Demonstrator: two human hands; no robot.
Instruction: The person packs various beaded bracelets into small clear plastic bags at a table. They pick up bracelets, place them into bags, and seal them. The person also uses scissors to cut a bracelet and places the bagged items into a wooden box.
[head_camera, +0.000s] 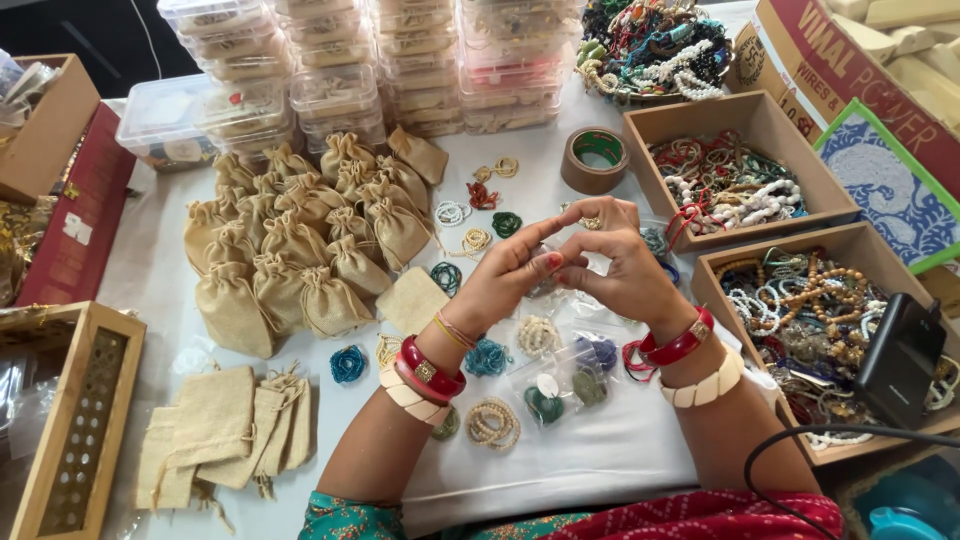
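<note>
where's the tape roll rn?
In the head view, the brown tape roll lies flat on the white table, up and right of the hands, just left of the upper cardboard box of beads and below the stacked plastic containers.

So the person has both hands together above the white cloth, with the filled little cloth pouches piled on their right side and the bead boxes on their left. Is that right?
Not quite: the sides are swapped. In the head view the filled cloth pouches lie to the person's left and the bead boxes to their right. The left hand and right hand do meet above the white cloth.
</note>
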